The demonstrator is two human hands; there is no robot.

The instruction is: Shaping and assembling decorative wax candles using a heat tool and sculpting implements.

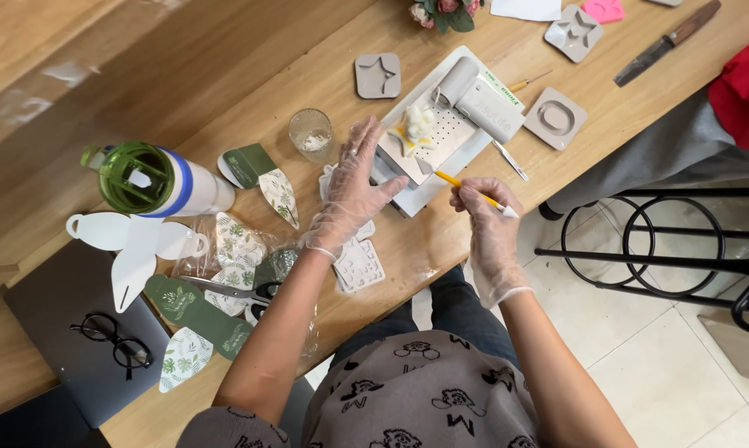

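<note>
Both my hands wear thin clear gloves. My right hand (489,222) grips a yellow-handled craft tool (474,192) with a white end, its tip pointing toward a grey mould (416,149) with a pale cream clay shape (414,126) on it. My left hand (351,187) lies with spread fingers on the wooden table, its fingertips touching the mould's near edge. The mould rests on a white perforated board (449,133) beside a grey roller (459,81).
Grey moulds (378,75), (555,118), a small glass (311,133), a green-lidded bottle (155,182), leaf-print paper tags (279,195), scissors (233,290), glasses (113,338) on a laptop, a knife (666,41) and a black stool (640,241) surround me.
</note>
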